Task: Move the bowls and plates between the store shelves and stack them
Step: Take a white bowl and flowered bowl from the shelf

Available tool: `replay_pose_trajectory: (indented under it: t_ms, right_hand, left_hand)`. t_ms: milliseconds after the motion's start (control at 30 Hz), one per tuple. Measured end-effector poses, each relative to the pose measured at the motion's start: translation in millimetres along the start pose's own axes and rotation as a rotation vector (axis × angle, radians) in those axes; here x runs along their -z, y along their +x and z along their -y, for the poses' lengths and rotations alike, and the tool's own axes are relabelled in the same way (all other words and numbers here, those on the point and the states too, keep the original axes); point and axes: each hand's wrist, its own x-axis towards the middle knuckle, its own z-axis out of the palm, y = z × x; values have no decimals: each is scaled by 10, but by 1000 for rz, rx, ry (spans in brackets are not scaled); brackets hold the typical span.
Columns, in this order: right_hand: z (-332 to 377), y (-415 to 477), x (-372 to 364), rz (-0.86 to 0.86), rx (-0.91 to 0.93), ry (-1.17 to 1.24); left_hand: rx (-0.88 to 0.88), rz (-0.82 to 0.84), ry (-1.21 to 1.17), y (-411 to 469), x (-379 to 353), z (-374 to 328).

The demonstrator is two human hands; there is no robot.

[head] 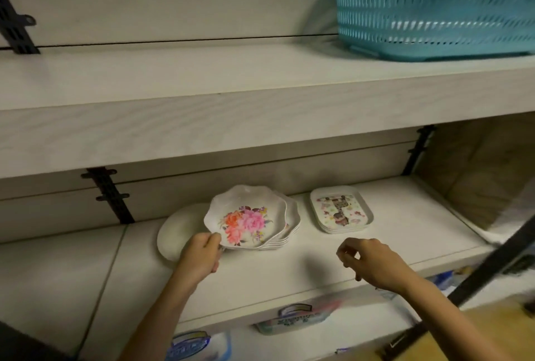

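Bowls (254, 216) with scalloped rims and a pink and orange flower print sit nested in one stack on the lower shelf (289, 268); about five rims show at its right edge, though blur makes the count unsure. Just right of it, apart from it, lies a stack of three or so square plates (341, 209) with a patterned print. One plain white plate (179, 230) lies just left of the bowls, partly under the top bowl's tilted edge. That top bowl is tipped up on its left side, where the left hand (202, 256) pinches its rim between thumb and fingers. The right hand (373, 263) hovers above the shelf front, right of the bowls, fingers loosely curled and holding nothing. One blue slotted basket (434, 10) stands on the upper shelf (202, 94) at the right; its contents cannot be seen. Black brackets (108, 192) run up the back wall. Below the lower shelf, packaged goods (295, 317) show, too blurred to read.
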Motion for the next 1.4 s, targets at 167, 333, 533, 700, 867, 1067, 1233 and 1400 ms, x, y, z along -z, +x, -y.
replay_pose_trajectory:
  t_ms: [167,333,533,700,867,1067,1233,1400]
  right_hand:
    - [-268,149,124,10,20,-5]
    - [-435,262,195,25,36,14]
    - [-582,410,263,43,70,22]
    - [-599,508,290,55,109,22]
    - [-537,579,280,80,174,7]
    - [-304,694,217,95,302,-48]
    - [83,750,105,103,444,-104]
    - [621,715,-124,150,621,-126]
  left_hand:
    - [55,3,25,268,-320,-16]
    - [132,-13,97,495,-552,-1]
    - [191,11,145,610,-710,27]
    - [214,0,147,624,-802,83]
    - [64,-102,471,471,-780,72]
    - [-10,-145,588,176,-494,21]
    - [10,-172,579,-200,-130,55]
    - [107,-243,495,-616,263,212]
